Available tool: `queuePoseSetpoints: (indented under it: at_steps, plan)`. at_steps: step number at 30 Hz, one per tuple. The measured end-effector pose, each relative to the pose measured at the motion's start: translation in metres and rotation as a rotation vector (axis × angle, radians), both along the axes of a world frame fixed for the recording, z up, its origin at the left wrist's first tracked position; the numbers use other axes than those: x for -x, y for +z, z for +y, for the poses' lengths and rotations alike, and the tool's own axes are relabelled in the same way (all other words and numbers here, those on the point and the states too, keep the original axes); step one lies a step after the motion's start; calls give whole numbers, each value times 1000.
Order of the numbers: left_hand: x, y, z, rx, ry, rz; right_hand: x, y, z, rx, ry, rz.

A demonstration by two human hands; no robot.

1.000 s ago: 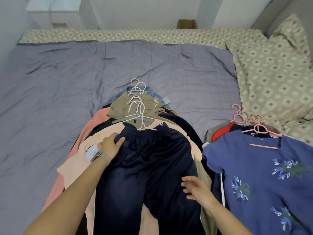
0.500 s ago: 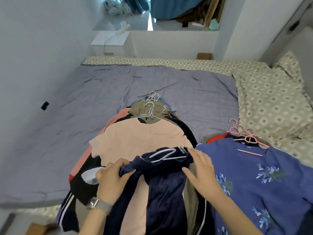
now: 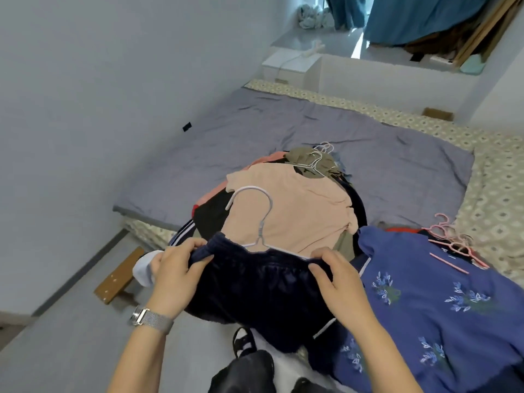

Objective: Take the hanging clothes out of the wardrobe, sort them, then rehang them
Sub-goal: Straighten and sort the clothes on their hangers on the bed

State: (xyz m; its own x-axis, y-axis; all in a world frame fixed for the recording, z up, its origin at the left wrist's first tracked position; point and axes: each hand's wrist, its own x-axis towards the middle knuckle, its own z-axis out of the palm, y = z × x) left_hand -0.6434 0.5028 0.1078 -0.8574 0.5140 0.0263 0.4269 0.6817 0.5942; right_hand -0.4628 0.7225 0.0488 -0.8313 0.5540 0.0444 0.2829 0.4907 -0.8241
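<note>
The dark navy shorts (image 3: 255, 285), soft and faintly shiny with a gathered waistband, hang from a white wire hanger (image 3: 256, 219) at the near edge of the bed (image 3: 283, 131). The left hand (image 3: 174, 276) pinches the waistband's left end, thumb and fingers curled over the fabric; the right hand (image 3: 338, 282) grips the right end the same way, both forearms reaching forward. Just behind the shorts lies the clothes pile, a peach tee (image 3: 292, 211) on top and more wire hangers (image 3: 317, 157) at its far end. Right of the shorts spreads a blue flowered top (image 3: 425, 293) on a pink hanger (image 3: 450, 245). Half a second ago the shorts lay bunched on the pile; now they are lifted and spread, hook standing up.
</note>
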Motion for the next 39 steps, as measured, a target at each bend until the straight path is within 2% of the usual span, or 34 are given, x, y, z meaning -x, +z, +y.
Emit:
queuePoseSetpoints:
  at_steps: [5, 10, 17, 21, 27, 34, 39]
  plan:
    - [-8, 8, -66, -15, 157, 46, 23, 6, -51, 38, 132, -20]
    - [14, 5, -146, -85, 286, 5, 72, 11, -114, 1, 239, -22]
    - [89, 16, -271, -135, 396, -92, 173, 31, -219, -48, 365, 14]
    - [142, 30, -319, -153, 431, -26, 229, 36, -271, -38, 392, 59]
    - [221, 38, -325, -79, 346, 64, 294, 38, -289, 7, 327, 53]
    - [344, 28, -299, -61, 320, 87, 412, 24, -260, 22, 282, 66]
    - [422, 47, -278, -97, 327, 87, 493, 31, -239, 28, 318, 88]
